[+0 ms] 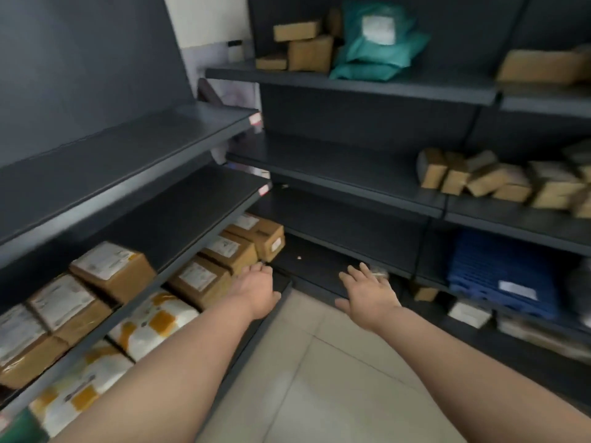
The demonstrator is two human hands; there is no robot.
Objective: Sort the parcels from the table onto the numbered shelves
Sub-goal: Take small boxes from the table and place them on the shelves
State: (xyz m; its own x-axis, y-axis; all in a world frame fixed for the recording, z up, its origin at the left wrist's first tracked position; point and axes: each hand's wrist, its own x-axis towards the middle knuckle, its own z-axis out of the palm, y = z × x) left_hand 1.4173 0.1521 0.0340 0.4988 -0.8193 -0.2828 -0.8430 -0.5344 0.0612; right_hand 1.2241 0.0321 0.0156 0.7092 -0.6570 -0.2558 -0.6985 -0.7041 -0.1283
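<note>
The left grip (256,290) is beside the brown parcels (201,278) on the bottom left shelf (265,327), apparently wide and empty. The right grip (367,294) is wide, with its fingers spread.

- Teal mailer bags (377,49): stacked on the top dark shelf (351,83), white label upward.
- Plain brown boxes (307,46): piled just left of the teal mailer bags.
- Tumbled brown boxes (499,180): one shelf lower, to their right.
- Labelled brown boxes (204,279): in a row far below-left, white-and-orange bags (153,324) beneath.

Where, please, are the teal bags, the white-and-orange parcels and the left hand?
teal bags (380,55), head view, middle of stack
white-and-orange parcels (144,334), head view, farther one's top face
left hand (256,287), head view, back of hand
</note>
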